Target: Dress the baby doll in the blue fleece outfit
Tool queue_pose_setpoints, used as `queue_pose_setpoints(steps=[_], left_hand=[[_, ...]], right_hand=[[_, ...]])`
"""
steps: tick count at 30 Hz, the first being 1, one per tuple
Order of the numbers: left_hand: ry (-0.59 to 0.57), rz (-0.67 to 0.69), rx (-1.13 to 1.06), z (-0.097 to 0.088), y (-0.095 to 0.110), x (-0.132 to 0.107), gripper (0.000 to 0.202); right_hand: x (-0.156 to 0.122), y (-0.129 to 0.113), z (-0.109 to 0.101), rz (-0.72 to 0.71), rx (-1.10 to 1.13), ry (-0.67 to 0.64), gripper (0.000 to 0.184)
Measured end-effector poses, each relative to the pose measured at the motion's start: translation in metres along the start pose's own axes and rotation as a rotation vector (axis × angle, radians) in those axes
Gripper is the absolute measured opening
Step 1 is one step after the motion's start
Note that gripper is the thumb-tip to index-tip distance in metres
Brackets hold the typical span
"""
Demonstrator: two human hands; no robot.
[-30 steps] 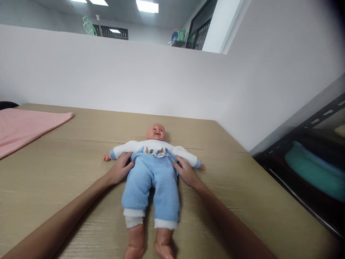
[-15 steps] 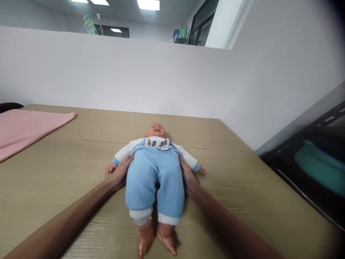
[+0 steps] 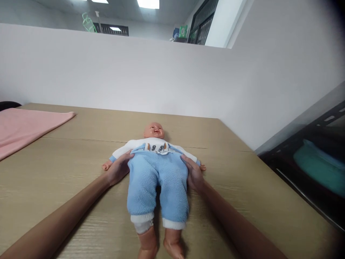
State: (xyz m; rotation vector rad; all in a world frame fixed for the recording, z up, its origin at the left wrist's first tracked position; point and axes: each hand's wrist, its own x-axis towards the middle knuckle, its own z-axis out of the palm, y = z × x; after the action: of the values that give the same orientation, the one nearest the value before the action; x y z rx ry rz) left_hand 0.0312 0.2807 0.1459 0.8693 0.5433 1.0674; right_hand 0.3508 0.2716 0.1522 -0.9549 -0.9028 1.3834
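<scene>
A baby doll [image 3: 157, 180] lies on its back in the middle of the table, head away from me and feet toward me. It wears blue fleece overalls with white cuffs and an animal-face bib [image 3: 156, 148] over a white long-sleeved top. Its arms are spread out to both sides. My left hand [image 3: 120, 167] grips the doll's waist at the left, thumb on the blue fabric. On the opposite side my right hand [image 3: 193, 172] holds the waist the same way. The fingers of both hands are partly hidden behind the doll's sides.
A pink cloth [image 3: 29, 126] lies flat at the left of the wood-toned table [image 3: 67, 201]. Behind the table stands a white partition wall [image 3: 113, 72]. A dark shelf with a teal item [image 3: 320, 169] is at the right.
The doll's lower body and legs have shifted slightly toward me and right, with its feet farther apart. Both my thumbs now show more plainly at the waist.
</scene>
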Motion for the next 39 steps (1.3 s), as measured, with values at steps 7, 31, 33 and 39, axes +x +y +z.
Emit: queue_pose_setpoints(steps=[7, 31, 33, 39], left_hand=[[0.069, 0.067, 0.110, -0.014, -0.001, 0.001, 0.020], [0.482, 0.509, 0.502, 0.029, -0.018, -0.010, 0.039], [0.471, 0.536, 0.564, 0.027, -0.020, -0.013, 0.035], [0.468, 0.537, 0.585, 0.022, -0.025, -0.011, 0.033]], right_hand=[[0.016, 0.008, -0.002, -0.130, -0.138, 0.058, 0.047], [0.054, -0.062, 0.142, -0.640, -1.025, -0.649, 0.012], [0.084, -0.059, 0.176, -0.561, -1.228, -0.950, 0.014], [0.141, -0.015, 0.231, -0.440, -1.583, -1.347, 0.039]])
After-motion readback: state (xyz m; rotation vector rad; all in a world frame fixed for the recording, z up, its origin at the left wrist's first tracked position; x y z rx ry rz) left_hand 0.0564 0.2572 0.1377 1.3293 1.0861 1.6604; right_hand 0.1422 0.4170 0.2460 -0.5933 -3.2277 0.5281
